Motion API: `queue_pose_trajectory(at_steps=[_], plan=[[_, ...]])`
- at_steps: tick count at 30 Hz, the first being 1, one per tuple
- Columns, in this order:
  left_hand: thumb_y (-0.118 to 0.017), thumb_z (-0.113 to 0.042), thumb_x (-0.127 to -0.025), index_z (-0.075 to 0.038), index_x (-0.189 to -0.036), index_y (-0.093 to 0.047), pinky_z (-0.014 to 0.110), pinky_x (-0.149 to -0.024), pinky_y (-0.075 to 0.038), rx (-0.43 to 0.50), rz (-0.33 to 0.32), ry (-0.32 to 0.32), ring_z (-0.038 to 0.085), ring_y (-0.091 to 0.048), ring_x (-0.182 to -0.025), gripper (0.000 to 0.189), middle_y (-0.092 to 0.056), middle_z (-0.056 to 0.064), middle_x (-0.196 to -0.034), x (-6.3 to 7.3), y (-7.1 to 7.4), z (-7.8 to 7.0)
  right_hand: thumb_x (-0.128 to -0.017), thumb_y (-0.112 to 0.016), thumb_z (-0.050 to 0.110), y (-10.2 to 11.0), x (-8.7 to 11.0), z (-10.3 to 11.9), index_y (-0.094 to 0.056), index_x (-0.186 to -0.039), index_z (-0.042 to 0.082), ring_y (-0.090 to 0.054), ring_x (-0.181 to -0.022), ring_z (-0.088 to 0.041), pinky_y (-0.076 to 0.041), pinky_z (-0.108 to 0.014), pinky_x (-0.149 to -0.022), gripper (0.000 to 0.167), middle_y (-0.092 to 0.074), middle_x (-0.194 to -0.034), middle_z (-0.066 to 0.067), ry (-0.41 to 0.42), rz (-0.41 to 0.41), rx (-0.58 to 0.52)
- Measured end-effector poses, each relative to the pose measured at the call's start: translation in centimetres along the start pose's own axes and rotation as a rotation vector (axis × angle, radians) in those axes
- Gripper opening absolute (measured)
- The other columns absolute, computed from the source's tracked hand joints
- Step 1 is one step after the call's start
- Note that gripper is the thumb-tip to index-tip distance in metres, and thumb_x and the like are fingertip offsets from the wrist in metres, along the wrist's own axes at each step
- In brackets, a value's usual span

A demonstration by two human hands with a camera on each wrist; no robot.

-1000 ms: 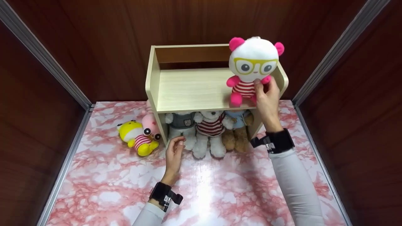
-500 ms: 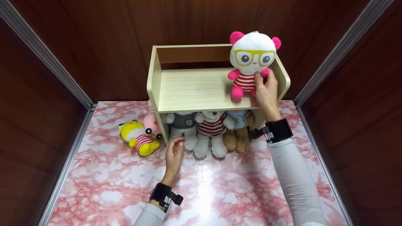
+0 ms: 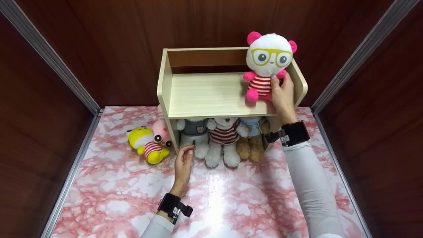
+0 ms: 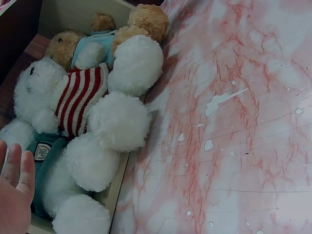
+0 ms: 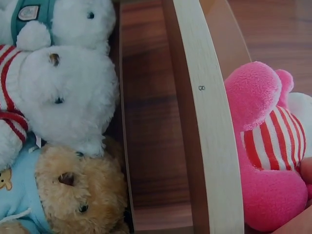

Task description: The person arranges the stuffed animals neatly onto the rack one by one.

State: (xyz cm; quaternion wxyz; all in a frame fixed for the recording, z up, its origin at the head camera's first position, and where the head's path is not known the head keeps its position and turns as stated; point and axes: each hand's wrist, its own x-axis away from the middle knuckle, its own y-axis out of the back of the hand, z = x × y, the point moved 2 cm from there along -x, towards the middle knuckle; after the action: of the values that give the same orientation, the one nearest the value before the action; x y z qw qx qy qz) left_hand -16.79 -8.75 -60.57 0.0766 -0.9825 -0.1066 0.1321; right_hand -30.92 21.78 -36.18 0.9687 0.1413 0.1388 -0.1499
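Just below and left of centre, the left hand (image 3: 183, 162) held nothing, fingers loosely extended, while at upper right the right hand (image 3: 283, 94) pinched the panda plush (image 3: 269, 67) between thumb and fingers, apparently keeping it upright over the wooden shelf (image 3: 205, 94).

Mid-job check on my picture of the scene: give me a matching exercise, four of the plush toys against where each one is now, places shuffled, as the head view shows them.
A. panda plush with yellow glasses
B. yellow plush
C. white bear in the striped sweater
D. brown bear in blue

1. lower level of the shelf unit, right end
2. gripped by the right hand
3. lower level of the shelf unit, middle
4. on the marbled surface, outside the shelf unit

Pairs: A-2, B-4, C-3, D-1
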Motion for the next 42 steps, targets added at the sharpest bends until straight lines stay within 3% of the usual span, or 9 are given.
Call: queue_pose_trajectory(at_steps=[7, 13, 17, 21, 25, 30, 35, 39, 42], plan=[[-0.05, -0.002, -0.108, 0.013, -0.126, -0.058, 0.023, -0.1, -0.049, 0.007, 0.009, -0.018, 0.045, -0.058, -0.124, 0.025, -0.059, 0.039, -0.127, 0.1, 0.1, 0.3, -0.108, -0.053, 0.018, 0.1, -1.2, -1.3, -0.056, -0.131, -0.001, -0.053, -0.113, -0.016, -0.04, -0.023, -0.102, 0.03, -0.058, -0.123, -0.013, -0.028, -0.001, -0.011], [-0.051, -0.002, -0.107, 0.012, -0.126, -0.059, 0.035, -0.103, -0.051, 0.034, -0.009, 0.002, 0.044, -0.058, -0.125, 0.025, -0.06, 0.035, -0.128, 0.1, 0.2, 0.1, -0.108, -0.053, 0.02, -0.1, -0.9, -1.4, -0.048, -0.145, -0.003, -0.053, -0.117, -0.016, -0.041, -0.022, -0.101, 0.043, -0.057, -0.129, -0.015, -0.017, -0.009, -0.017], [-0.05, 0.0, -0.107, 0.013, -0.126, -0.058, 0.036, -0.103, -0.051, 0.03, -0.022, 0.008, 0.035, -0.061, -0.122, 0.025, -0.058, 0.037, -0.128, 0.1, 0.3, 0.0, -0.108, -0.052, 0.014, -0.2, 1.0, 0.1, -0.035, -0.154, -0.007, -0.049, -0.135, -0.023, -0.039, -0.024, -0.111, 0.054, -0.051, -0.146, -0.024, 0.013, -0.009, -0.071], [-0.051, -0.002, -0.107, 0.011, -0.125, -0.06, 0.025, -0.096, -0.051, -0.013, -0.034, 0.008, 0.019, -0.064, -0.114, 0.024, -0.06, 0.035, -0.127, 0.2, 0.5, 0.1, -0.106, -0.051, 0.014, -0.2, 3.1, 1.3, -0.019, -0.16, -0.007, -0.033, -0.151, -0.027, -0.027, -0.025, -0.121, 0.067, -0.033, -0.162, -0.027, -0.008, -0.002, -0.089], [-0.052, -0.006, -0.108, 0.008, -0.126, -0.061, 0.023, -0.094, -0.05, -0.028, -0.029, -0.004, 0.032, -0.063, -0.116, 0.025, -0.062, 0.031, -0.126, 0.2, 0.7, 0.3, -0.105, -0.053, 0.015, -0.1, 4.9, 1.5, -0.015, -0.162, -0.005, -0.023, -0.155, -0.021, -0.016, -0.017, -0.121, 0.071, -0.023, -0.168, -0.022, 0.001, -0.003, -0.046], [-0.053, -0.008, -0.108, 0.009, -0.125, -0.06, 0.026, -0.098, -0.051, -0.008, -0.019, -0.017, 0.047, -0.058, -0.12, 0.025, -0.063, 0.027, -0.124, -0.1, 0.7, 0.1, -0.103, -0.057, 0.006, 0.1, 6.7, 1.1, -0.023, -0.158, -0.01, -0.028, -0.153, -0.028, -0.022, -0.027, -0.124, 0.067, -0.028, -0.164, -0.027, 0.159, -0.036, -0.009], [-0.051, -0.007, -0.108, 0.012, -0.127, -0.057, 0.032, -0.103, -0.051, 0.046, -0.006, -0.007, 0.037, -0.059, -0.123, 0.028, -0.061, 0.027, -0.126, -0.2, 0.7, 0.2, -0.101, -0.057, -0.003, 0.3, 7.9, -0.2, -0.028, -0.154, -0.015, -0.034, -0.149, -0.038, -0.034, -0.05, -0.12, 0.062, -0.031, -0.16, -0.033, 0.356, -0.075, -0.009], [-0.05, -0.005, -0.107, 0.014, -0.128, -0.054, 0.032, -0.102, -0.05, 0.066, 0.006, -0.022, 0.026, -0.06, -0.12, 0.029, -0.058, 0.032, -0.128, -0.4, 1.0, 0.0, -0.1, -0.055, -0.005, 0.9, 8.9, -1.2, -0.03, -0.154, -0.014, -0.033, -0.15, -0.031, -0.03, -0.044, -0.123, 0.06, -0.032, -0.162, -0.028, 0.421, -0.081, 0.019], [-0.05, -0.003, -0.106, 0.015, -0.128, -0.054, 0.027, -0.101, -0.049, 0.048, 0.009, -0.046, 0.028, -0.06, -0.12, 0.028, -0.057, 0.035, -0.127, -0.7, 1.4, -0.2, -0.1, -0.054, -0.007, 1.4, 9.8, -1.6, -0.032, -0.154, -0.013, -0.046, -0.136, -0.033, -0.034, -0.037, -0.118, 0.059, -0.04, -0.157, -0.029, 0.47, -0.086, 0.054]])
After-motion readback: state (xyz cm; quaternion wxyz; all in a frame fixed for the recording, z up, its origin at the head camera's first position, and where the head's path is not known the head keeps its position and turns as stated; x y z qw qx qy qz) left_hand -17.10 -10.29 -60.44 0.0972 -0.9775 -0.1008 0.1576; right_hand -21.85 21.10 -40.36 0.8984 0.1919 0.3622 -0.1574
